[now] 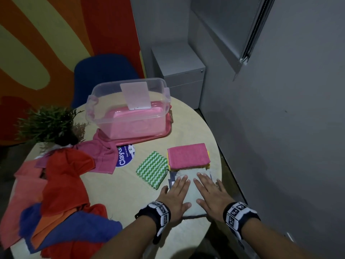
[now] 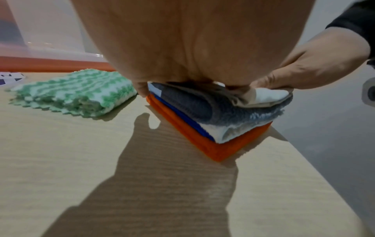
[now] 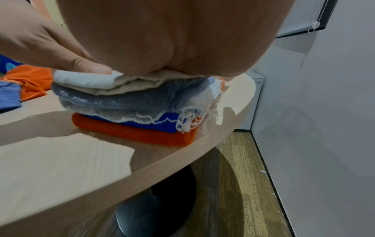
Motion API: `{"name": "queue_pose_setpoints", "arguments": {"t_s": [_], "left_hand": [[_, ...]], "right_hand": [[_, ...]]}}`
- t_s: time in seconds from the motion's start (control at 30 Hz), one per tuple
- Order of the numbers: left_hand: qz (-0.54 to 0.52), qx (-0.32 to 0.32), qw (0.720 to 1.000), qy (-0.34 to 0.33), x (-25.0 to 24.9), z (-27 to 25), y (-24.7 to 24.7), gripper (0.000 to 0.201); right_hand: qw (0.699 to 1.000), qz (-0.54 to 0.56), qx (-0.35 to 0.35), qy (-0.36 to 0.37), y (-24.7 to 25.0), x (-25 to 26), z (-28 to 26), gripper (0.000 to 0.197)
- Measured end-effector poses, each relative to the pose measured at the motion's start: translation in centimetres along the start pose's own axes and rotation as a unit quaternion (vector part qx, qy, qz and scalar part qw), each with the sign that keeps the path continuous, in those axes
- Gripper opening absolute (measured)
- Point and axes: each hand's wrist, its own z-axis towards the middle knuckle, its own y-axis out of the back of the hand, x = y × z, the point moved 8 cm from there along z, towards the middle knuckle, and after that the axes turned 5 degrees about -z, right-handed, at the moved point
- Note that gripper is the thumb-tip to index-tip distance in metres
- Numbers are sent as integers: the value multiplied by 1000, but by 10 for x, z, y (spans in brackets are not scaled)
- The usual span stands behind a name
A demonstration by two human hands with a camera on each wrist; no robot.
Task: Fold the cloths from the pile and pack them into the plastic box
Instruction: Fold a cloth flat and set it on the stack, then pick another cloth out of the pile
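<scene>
Head view hands: the left hand (image 1: 175, 195) and right hand (image 1: 211, 193) lie flat, side by side, fingers straight, pressing a pale cloth (image 1: 188, 175) on top of a stack.
Stack under the hands: seen from the wrists, a pale cloth on top, then a fuzzy grey cloth (image 2: 202, 110), a blue cloth (image 3: 162, 125), and an orange cloth (image 2: 202, 144) at the bottom.
Step now: I think the fold is done and the hands are patting it flat.
Next move: it looks like time to reach left for one more from the messy pile (image 1: 61, 193), or carry folded ones to the box.
Folded ones nearby: a green zigzag cloth (image 1: 152, 169) just past the left hand, and a pink cloth stack (image 1: 188, 158) just past the fingertips.
Plastic box (image 1: 128, 107): far ahead of the hands, clear, sitting on a pink tray (image 1: 149, 136). I cannot tell if any cloth is inside it.
</scene>
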Motion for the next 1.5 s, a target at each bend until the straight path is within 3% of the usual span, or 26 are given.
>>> {"name": "queue_pose_setpoints", "arguments": {"t_s": [0.27,0.43,0.5,0.6,0.7,0.97,1.1,1.17,1.3,1.5], "left_hand": [[-25,-3,1000,2,3,5,-10,74],[-33,-52,998,-17,-1,3,2,73],[-33,-104,994,-27,-1,-5,18,68],[-84,-152,985,-23,9,-25,38,60],[-119,-175,977,-4,39,-48,47,54],[-81,-223,961,140,177,-140,46,47],[-63,-188,950,239,257,-188,35,36],[-39,-161,947,275,289,-208,27,43],[6,-138,947,288,325,-226,22,51],[11,-136,952,275,329,-221,32,26]], "right_hand": [[1000,24,4,-14,-5,-1,3,72],[999,26,7,-47,17,2,-2,68],[996,45,-25,-71,39,7,-1,63],[990,40,-114,-77,76,25,1,39],[985,44,-162,-43,99,58,11,22],[993,60,-101,4,84,169,50,23],[997,59,-55,15,74,215,70,26],[998,56,-40,9,68,231,77,27],[998,49,-21,25,64,260,84,29],[997,61,-26,38,70,289,88,31]]}}
